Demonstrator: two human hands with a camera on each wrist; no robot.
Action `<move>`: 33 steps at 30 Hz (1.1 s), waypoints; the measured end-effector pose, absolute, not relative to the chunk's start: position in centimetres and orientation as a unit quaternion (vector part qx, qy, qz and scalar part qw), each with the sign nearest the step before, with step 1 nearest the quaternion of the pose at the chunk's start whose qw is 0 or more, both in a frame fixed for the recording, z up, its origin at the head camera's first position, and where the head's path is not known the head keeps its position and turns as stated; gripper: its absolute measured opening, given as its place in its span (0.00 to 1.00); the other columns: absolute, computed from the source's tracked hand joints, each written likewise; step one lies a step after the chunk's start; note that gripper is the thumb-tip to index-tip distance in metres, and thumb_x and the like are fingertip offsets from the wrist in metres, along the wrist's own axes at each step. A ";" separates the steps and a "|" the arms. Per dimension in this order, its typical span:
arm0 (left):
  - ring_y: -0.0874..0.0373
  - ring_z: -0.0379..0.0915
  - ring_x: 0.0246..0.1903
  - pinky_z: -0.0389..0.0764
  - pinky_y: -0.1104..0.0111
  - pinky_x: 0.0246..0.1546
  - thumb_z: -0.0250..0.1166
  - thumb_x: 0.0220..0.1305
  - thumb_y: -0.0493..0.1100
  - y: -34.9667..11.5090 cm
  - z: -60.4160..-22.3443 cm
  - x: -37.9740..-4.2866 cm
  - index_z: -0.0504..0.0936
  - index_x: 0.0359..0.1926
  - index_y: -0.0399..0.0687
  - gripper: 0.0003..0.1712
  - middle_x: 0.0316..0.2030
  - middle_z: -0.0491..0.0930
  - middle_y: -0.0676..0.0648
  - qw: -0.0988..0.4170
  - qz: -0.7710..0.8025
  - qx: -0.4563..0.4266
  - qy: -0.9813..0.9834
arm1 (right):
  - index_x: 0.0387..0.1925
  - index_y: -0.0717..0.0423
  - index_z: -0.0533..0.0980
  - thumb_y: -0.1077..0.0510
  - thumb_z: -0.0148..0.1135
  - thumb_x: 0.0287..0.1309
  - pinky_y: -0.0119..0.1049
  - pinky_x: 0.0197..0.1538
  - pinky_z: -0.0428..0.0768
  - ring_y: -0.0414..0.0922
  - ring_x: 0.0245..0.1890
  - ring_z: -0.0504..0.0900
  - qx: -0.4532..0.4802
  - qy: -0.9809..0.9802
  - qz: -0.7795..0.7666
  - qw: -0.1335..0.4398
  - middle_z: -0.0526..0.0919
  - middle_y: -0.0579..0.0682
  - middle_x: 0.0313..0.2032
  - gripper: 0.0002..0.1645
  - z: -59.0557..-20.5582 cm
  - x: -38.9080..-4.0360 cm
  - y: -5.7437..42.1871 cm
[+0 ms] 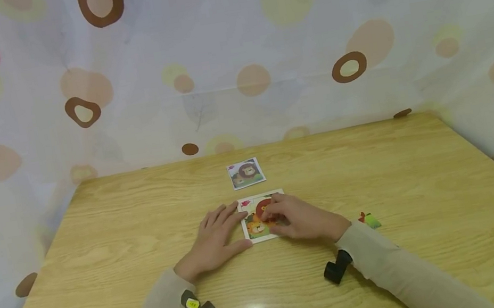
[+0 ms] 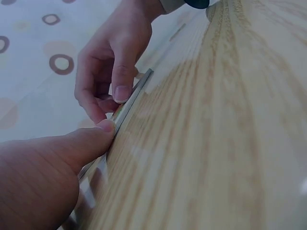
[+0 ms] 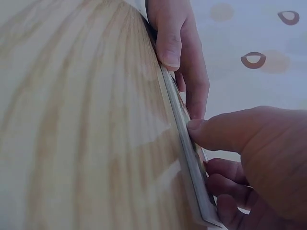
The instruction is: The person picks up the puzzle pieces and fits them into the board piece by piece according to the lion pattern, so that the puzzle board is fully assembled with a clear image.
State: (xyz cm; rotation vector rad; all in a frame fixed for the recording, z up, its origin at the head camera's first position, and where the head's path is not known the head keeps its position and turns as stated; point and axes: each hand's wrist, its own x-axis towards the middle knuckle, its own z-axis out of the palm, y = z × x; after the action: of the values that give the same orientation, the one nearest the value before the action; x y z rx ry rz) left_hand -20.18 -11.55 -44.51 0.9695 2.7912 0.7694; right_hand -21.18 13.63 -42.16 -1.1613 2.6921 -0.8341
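Note:
A square jigsaw puzzle board point(image 1: 258, 239) with a white border and a lion picture lies flat on the table. My left hand point(image 1: 215, 237) rests along its left edge, fingers stretched out, fingertips on the border and thumb at the near corner. Over the right half of the picture is my right hand point(image 1: 304, 218), fingers bent down, with fingertips and thumb right at the surface beside the brown mane. In the right wrist view its thumb point(image 3: 216, 132) lies over the board's edge. I cannot tell whether these fingers pinch a puzzle piece; they cover that part.
A small printed card point(image 1: 246, 173) with a similar lion picture lies behind the board. Green and red loose puzzle pieces point(image 1: 372, 220) sit to the right, beside my right sleeve. The wooden table point(image 1: 139, 208) ends at a dotted cloth wall point(image 1: 234, 43).

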 end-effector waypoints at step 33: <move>0.38 0.43 0.72 0.42 0.39 0.68 0.60 0.65 0.58 -11.6 -44.2 -20.0 0.67 0.69 0.49 0.36 0.74 0.53 0.42 0.043 0.249 0.320 0.913 | 0.40 0.52 0.83 0.54 0.69 0.54 0.31 0.39 0.70 0.39 0.34 0.69 -0.345 0.889 -0.299 0.045 0.76 0.46 0.36 0.11 -42.5 -20.9 12.9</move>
State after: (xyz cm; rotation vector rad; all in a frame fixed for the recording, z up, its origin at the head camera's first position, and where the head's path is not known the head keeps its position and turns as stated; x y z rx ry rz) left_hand -19.99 -11.56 -44.23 0.9794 2.7932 0.7619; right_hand -20.87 12.91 -42.47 -1.0534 2.7144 -0.9134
